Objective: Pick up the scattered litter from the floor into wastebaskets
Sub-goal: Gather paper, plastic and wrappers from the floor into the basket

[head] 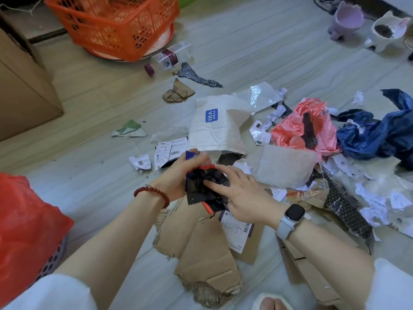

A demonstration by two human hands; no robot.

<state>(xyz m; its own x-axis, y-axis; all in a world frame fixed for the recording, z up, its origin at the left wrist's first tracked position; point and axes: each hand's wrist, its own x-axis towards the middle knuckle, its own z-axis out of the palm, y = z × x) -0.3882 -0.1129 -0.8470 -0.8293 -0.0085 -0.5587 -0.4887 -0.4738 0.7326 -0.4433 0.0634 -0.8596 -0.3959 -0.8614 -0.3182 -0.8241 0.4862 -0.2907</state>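
A crumpled black wrapper (206, 186) with a saw-tooth edge and a red strip sits bunched between both hands, above the torn brown cardboard (205, 247) lying flat on the pale floor (89, 104). The left hand (178, 173) curls around the wrapper from behind, fingers closed on it along with a bit of blue; a red bead bracelet (152, 193) circles that wrist. The right hand (241, 193) lies over the front, fingers spread and fairly straight, pressing the glossy film down; a watch (292, 214) with a pale strap is on its wrist.

Just beyond the hands lies a creased white mailer (216, 124) with a blue logo, and to its right a heap: pink plastic (299, 124), a dark blue bag (380, 130), torn paper scraps (375, 202), clear film and dotted black wrapping. Farther off, a clear bottle (167, 58) with a maroon cap lies beside an orange lattice basket (116, 23). At the near left, a perforated bin (53, 258) lined with a red bag (24, 224) stands by the left arm. Two ceramic bowls (348, 19) sit at the far right.
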